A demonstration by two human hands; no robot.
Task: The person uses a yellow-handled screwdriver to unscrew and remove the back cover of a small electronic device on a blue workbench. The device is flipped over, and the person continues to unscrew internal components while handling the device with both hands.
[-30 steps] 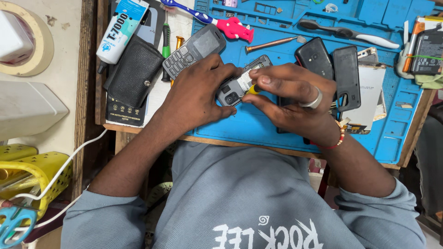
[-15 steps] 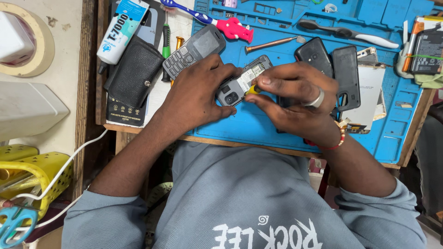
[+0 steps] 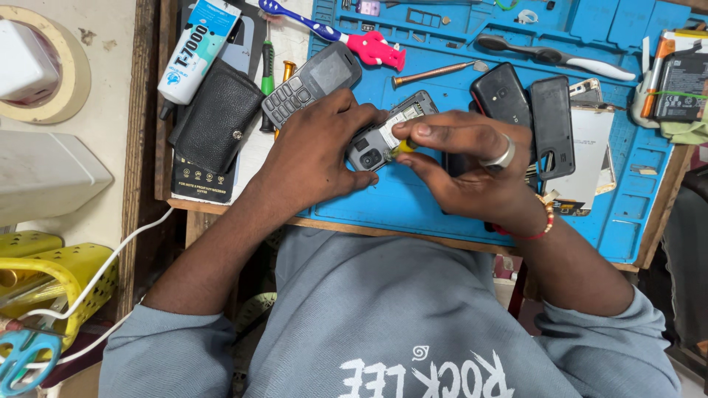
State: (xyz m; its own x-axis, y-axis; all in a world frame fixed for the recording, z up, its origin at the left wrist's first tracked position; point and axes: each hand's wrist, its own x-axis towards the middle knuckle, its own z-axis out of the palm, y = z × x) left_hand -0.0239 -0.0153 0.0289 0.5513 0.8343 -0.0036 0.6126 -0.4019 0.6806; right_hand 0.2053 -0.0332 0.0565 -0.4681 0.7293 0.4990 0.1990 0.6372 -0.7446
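Left hand (image 3: 313, 158) grips opened phone (image 3: 383, 136); right hand (image 3: 472, 166) pinches yellow tool (image 3: 404, 146); a slip could gouge the board

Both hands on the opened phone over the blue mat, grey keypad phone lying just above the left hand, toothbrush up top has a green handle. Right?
Not quite: the toothbrush has a blue handle with a pink end, not green, as the head view shows. The rest stands: the left hand and right hand are on the opened phone over the blue mat, and the grey keypad phone lies just above the left hand.
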